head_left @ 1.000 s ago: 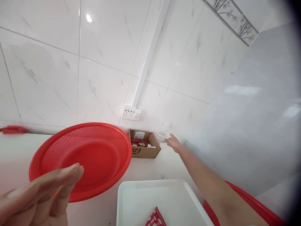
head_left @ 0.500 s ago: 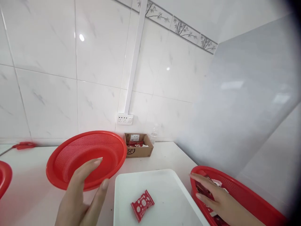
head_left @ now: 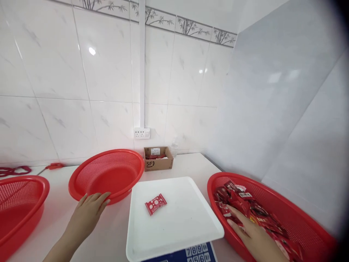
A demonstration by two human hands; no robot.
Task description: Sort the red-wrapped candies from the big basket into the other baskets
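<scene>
My left hand [head_left: 88, 211] is at the near rim of the middle red basket [head_left: 73, 188], holding nothing, its fingers stretched forward. Whether it touches the rim I cannot tell. Over the right-hand red basket [head_left: 297, 203], my right hand [head_left: 252, 231] has thumb and forefinger apart, close above the heap of red snack packets [head_left: 237, 198]; nothing shows between them. Between my hands, one red packet [head_left: 156, 204] lies on the white tray [head_left: 180, 227] of a scale. Part of the scale's blue keypad [head_left: 197, 251] shows under the tray's front edge.
Another red basket [head_left: 40, 198] stands at the left edge. Against the tiled wall is a cardboard box [head_left: 158, 165] with red packets inside, next to a clear plastic bottle [head_left: 174, 147]. A red-handled tool [head_left: 55, 166] and a dark red strap [head_left: 16, 170] lie at the back left.
My view has shifted, bringing more of the left basket and the scale's keypad into sight. My left hand has drawn its thumb and fingers closer together. My right hand remains at the right basket.
</scene>
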